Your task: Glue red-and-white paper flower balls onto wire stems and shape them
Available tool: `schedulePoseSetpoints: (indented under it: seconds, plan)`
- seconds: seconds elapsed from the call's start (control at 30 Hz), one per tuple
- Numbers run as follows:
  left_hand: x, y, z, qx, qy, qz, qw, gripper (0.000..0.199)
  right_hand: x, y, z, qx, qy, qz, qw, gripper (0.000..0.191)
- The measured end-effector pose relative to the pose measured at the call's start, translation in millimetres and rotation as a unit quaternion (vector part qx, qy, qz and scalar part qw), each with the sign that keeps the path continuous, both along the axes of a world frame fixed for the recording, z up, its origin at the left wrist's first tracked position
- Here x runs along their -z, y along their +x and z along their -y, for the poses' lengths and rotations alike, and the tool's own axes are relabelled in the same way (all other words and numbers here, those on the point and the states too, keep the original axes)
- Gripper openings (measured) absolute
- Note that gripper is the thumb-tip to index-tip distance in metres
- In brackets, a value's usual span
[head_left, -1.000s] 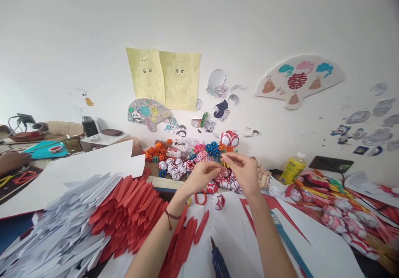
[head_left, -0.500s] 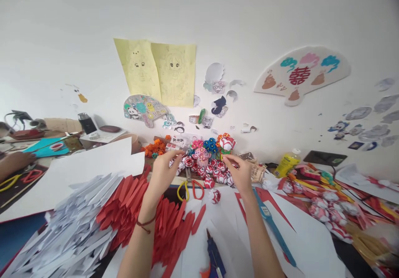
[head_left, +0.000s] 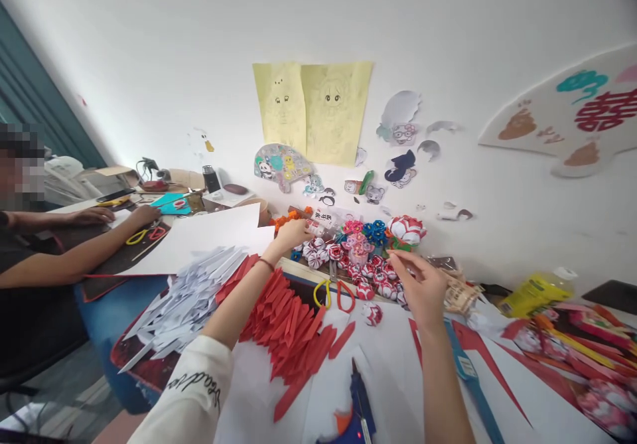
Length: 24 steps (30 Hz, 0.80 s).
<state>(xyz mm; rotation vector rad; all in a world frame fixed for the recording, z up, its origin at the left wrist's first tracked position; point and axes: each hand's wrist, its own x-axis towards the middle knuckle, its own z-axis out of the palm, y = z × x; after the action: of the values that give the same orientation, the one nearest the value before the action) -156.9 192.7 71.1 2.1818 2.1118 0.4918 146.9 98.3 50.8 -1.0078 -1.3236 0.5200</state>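
Note:
My left hand [head_left: 291,237] reaches forward over the back of the table, fingers drawn together beside a clear plastic packet [head_left: 326,222]; whether it holds anything is unclear. In front of a large red-and-white paper flower [head_left: 407,229], my right hand [head_left: 421,285] is raised with thumb and forefinger pinched; anything between them is too small to name. Several small red-and-white paper flowers [head_left: 365,289] lie between the hands. Below are scissors [head_left: 334,291] with one yellow and one red handle. A blue glue gun [head_left: 361,404] rests on white paper nearest me.
Red paper strips [head_left: 283,318] and white paper strips [head_left: 194,298] are heaped at left. A blue strap-like tool [head_left: 472,384] and a yellow bottle [head_left: 540,291] are at right. Another person's arms [head_left: 64,261] rest on the table at far left, near a second pair of scissors [head_left: 144,235].
The view has swung left, showing another person. My left hand has moved forward and away from my right hand, toward the plastic packet. My right hand stays raised and pinched.

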Motion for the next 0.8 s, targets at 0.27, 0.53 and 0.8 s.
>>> schedulePoseSetpoints:
  seconds: [0.27,0.53,0.8]
  plan:
    - [49.2,23,-62,0.069,-0.059,-0.036,0.995,0.038,-11.2,1,10,-0.031,-0.023,-0.080,0.996,0.024]
    - [73.0,36,-107,0.198,-0.069,0.007,0.978,0.035,-9.0,7,2,-0.043,-0.042,-0.112,0.992,0.022]
    - [89.2,55,-143,0.151,-0.117,0.084,0.978,0.034,-3.7,7,-5,-0.037,-0.040,-0.114,0.992,0.022]
